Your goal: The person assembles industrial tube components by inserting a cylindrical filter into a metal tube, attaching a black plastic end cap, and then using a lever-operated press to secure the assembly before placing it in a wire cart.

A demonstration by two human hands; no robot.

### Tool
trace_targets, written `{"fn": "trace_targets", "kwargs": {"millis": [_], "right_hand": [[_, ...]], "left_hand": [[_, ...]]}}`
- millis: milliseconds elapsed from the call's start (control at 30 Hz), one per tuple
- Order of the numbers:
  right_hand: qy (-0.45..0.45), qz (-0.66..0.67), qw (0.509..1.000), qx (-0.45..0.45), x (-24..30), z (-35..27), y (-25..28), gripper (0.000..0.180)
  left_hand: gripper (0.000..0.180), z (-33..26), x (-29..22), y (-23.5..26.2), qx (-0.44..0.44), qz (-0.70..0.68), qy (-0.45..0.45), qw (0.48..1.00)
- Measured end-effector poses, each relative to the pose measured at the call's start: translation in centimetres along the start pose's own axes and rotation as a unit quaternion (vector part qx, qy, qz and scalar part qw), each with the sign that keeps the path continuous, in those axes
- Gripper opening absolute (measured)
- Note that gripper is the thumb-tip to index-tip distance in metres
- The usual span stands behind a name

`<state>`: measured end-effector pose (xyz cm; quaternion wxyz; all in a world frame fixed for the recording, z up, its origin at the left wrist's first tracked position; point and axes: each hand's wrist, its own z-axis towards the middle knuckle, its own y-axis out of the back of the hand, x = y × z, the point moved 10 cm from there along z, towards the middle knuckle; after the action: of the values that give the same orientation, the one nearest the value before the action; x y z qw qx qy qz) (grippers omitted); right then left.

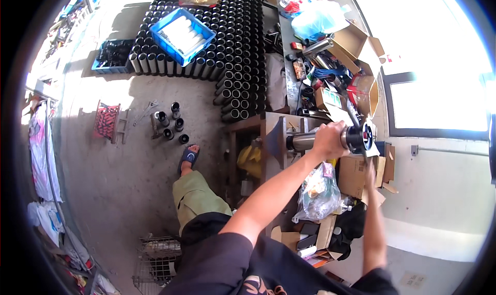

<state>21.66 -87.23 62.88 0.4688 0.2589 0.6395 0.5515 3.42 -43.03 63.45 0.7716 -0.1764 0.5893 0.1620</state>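
Observation:
My left hand [330, 140] is wrapped round a shiny metal cylinder [304, 141] that lies sideways above the bench. Its left end meets a dark metal fixture [277, 142], and a black ring-shaped fitting [356, 138] sits at its right end. A dark bar-shaped tool [353, 114] crosses beside that fitting. My right hand [369, 172] is closed about the tool's near end, smeared by motion, so its separate fingers do not show. The tool's exact kind is unclear.
Rows of black tubes [232, 52] stand on the floor, with a blue crate [183, 36] of white pieces on top. Several short black fittings [175, 109] stand near my foot. Cardboard boxes [354, 176], a plastic bag [318, 191] and clutter crowd the bench by the window.

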Motion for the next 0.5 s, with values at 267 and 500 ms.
{"fn": "trace_targets", "kwargs": {"millis": [267, 500], "right_hand": [[0.199, 0.359, 0.912, -0.006, 36.9, -27.0, 24.0, 0.047], [0.628, 0.262, 0.692, -0.243, 57.8, -11.9, 37.9, 0.044]], "left_hand": [[0.058, 0.5, -1.3, -0.6, -0.144, 0.057, -0.037, 0.987], [0.055, -1.1, -0.4, -2.4, 0.122, 0.021, -0.043, 0.991]]}}
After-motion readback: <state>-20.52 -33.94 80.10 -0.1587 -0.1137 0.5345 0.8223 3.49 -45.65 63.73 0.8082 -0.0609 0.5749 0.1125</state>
